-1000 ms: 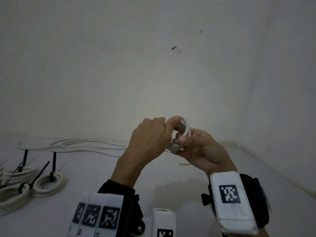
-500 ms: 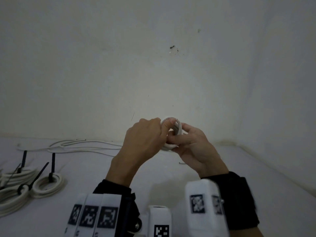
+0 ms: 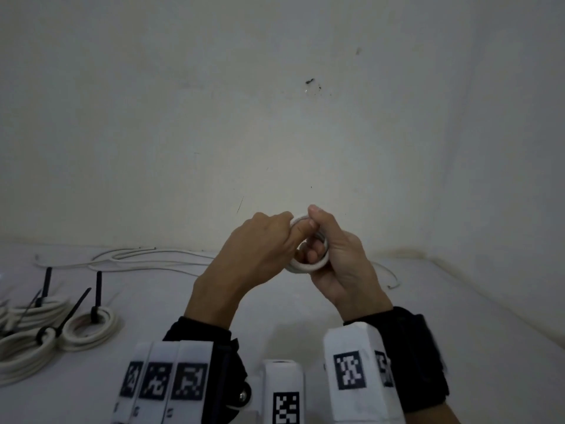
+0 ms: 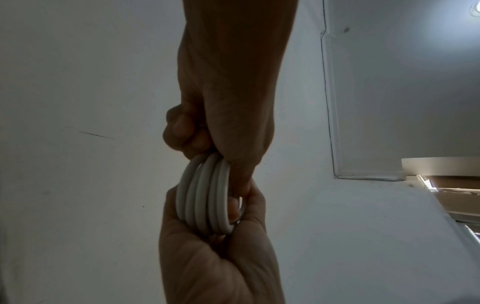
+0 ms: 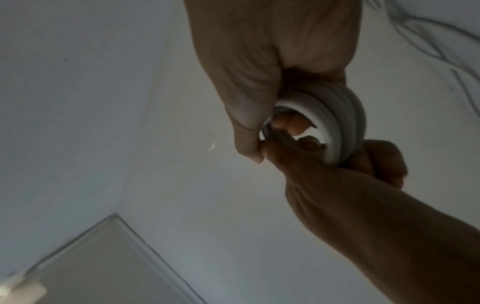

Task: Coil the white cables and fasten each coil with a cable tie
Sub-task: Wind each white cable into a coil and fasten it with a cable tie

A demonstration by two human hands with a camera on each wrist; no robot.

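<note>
Change since earlier frames: both hands sit slightly lower than one second ago; the right hand (image 3: 342, 264) has rolled so its thumb now points up over the top of the coil (image 3: 308, 266), where it earlier lay below and to the side.
Coil: a small white cable coil of several turns, held in the air above the tabletop (image 3: 305, 307), between the two hands and touching both.
Left hand: the left hand (image 3: 256, 249) is curled on the coil's upper left arc, thumb laid across the turns; the left wrist view shows the fingers (image 4: 182, 131) folded over the top of the bundle (image 4: 205, 195).
Right hand: curled round the coil's right and lower side; fingertips pass through the coil's opening, as the right wrist view shows (image 5: 293, 123).
Hands relative to coil: thumbs meet at the coil's top rim; palms flank it left and right.
Cable tail: a thin white strand (image 3: 391, 273) lies on the tabletop right of the coil; whether it joins the coil cannot be told.
Loose cables: long white cables (image 3: 146, 260) lie on the tabletop left of the coil, near the wall (image 3: 275, 117).
Finished coils: tied coils (image 3: 88, 330) with black cable ties (image 3: 97, 295) standing up rest far left of the held coil, lower in view.
Tie on held coil: cannot be told.
</note>
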